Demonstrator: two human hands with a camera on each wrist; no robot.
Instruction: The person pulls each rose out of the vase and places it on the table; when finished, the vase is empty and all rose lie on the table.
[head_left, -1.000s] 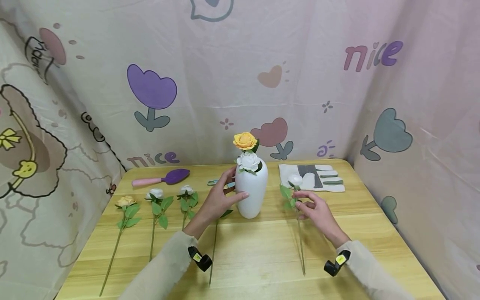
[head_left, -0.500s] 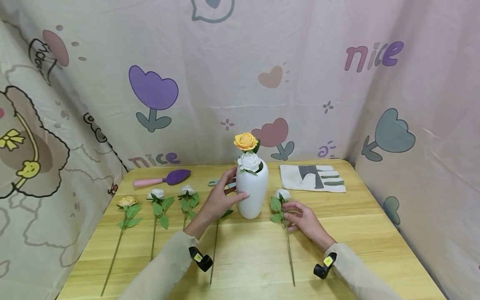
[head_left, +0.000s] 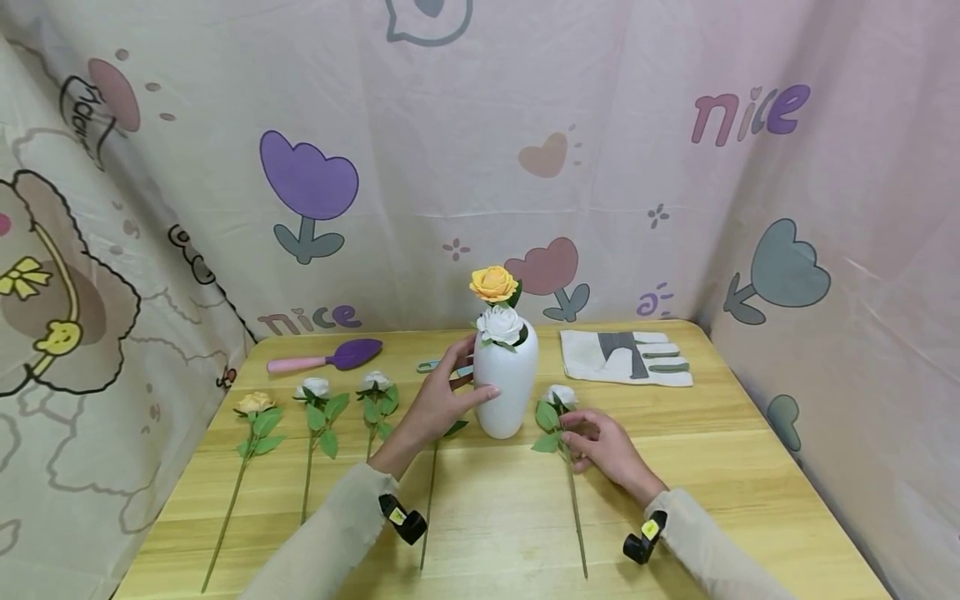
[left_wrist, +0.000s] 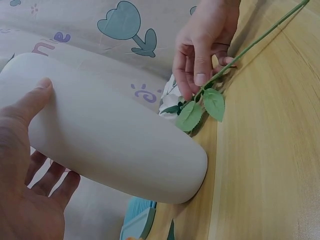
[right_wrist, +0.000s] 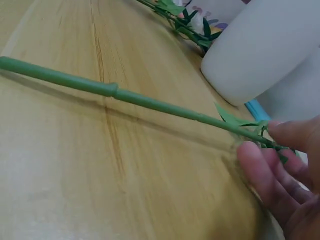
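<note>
My left hand [head_left: 442, 397] grips the side of a white vase [head_left: 507, 392], thumb across its front and the other fingers behind it. A yellow rose [head_left: 494, 284] and a white rose [head_left: 500, 325] stand in the vase's mouth, their stems hidden inside. To the right of the vase, my right hand [head_left: 606, 450] pinches another white rose [head_left: 559, 396] by its stem just below the bloom, near the green leaves. In the right wrist view its green stem [right_wrist: 155, 105] stretches low over the table and casts a shadow beside it.
Several roses lie on the left of the wooden table [head_left: 510, 533], among them a yellow one [head_left: 255, 402]. A purple trowel [head_left: 356, 353] with a pink handle lies at the back left, a white-and-grey glove [head_left: 626, 357] at the back right. A blue tool [left_wrist: 137, 220] is partly hidden behind the vase.
My right hand has moved left and nearer to me with the white rose, away from the glove and closer to the vase. The left hand keeps its place on the vase.
</note>
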